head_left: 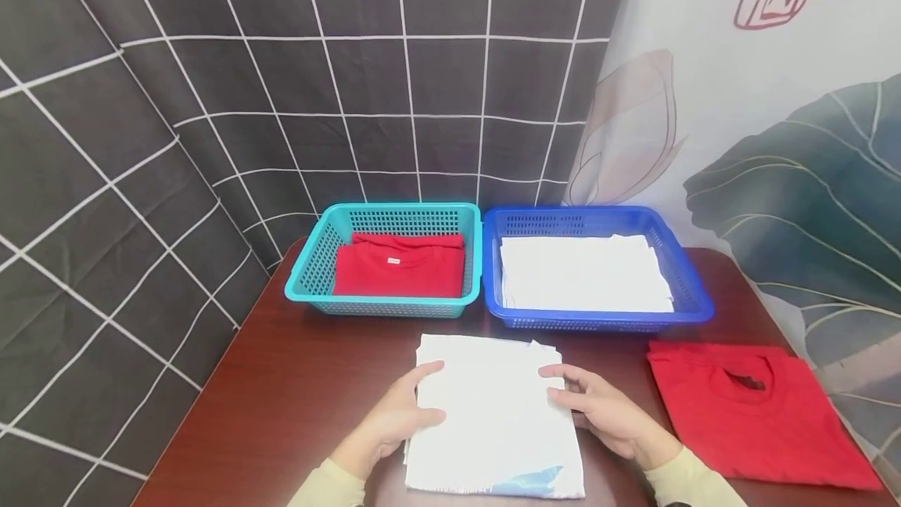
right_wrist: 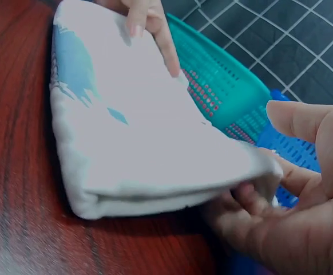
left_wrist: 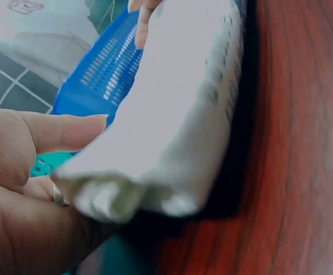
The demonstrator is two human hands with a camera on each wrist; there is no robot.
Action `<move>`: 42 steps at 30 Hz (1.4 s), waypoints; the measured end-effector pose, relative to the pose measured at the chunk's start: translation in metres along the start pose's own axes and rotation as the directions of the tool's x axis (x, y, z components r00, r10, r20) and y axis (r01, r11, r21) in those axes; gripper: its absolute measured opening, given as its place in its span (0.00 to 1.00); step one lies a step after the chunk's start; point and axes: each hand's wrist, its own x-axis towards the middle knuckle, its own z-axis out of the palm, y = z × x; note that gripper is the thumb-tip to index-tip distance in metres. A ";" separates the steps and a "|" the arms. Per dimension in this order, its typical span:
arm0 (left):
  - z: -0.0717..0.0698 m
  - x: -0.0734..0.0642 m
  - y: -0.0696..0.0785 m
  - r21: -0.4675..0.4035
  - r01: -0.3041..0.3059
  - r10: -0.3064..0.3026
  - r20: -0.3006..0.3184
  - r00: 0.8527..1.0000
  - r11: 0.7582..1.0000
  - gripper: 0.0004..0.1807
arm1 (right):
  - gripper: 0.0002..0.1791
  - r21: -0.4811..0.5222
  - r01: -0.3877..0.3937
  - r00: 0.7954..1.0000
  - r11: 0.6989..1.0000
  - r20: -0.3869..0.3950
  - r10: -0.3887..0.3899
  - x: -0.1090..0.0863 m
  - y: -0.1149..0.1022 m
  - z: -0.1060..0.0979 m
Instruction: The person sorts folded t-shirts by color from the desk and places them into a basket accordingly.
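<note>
A folded white T-shirt (head_left: pixel 493 413) with a blue print near its front edge is between my two hands, over the table. My left hand (head_left: pixel 397 413) grips its left side; in the left wrist view the thumb (left_wrist: pixel 69 133) lies at the upper edge and the other fingers are partly hidden below. On the opposite side my right hand (head_left: pixel 608 413) holds the edge. The right wrist view shows fingers (right_wrist: pixel 252 200) curled under the fabric, with the thumb (right_wrist: pixel 298 120) raised apart from it.
A teal basket (head_left: pixel 383 305) with folded red clothing (head_left: pixel 397 272) stands at the back, beside a blue basket (head_left: pixel 598 318) holding folded white clothing (head_left: pixel 584 272). A folded red T-shirt (head_left: pixel 767 429) lies at the table's right side. Curtains hang behind the brown table (head_left: pixel 281 413).
</note>
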 end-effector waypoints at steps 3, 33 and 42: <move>-0.002 0.000 -0.001 0.002 -0.004 0.004 0.009 1.000 1.000 0.42 | 0.33 0.073 -0.002 1.000 0.997 0.014 0.001 0.001 0.001 0.003; -0.009 -0.018 0.015 0.128 -0.197 0.191 0.059 0.980 0.972 0.58 | 0.44 -0.630 0.163 0.944 0.759 -0.122 -0.305 -0.026 -0.008 0.009; -0.008 -0.019 0.058 0.079 -0.354 0.344 0.112 0.932 0.932 0.56 | 0.45 -0.654 0.189 0.920 0.733 -0.144 -0.365 -0.056 -0.050 0.002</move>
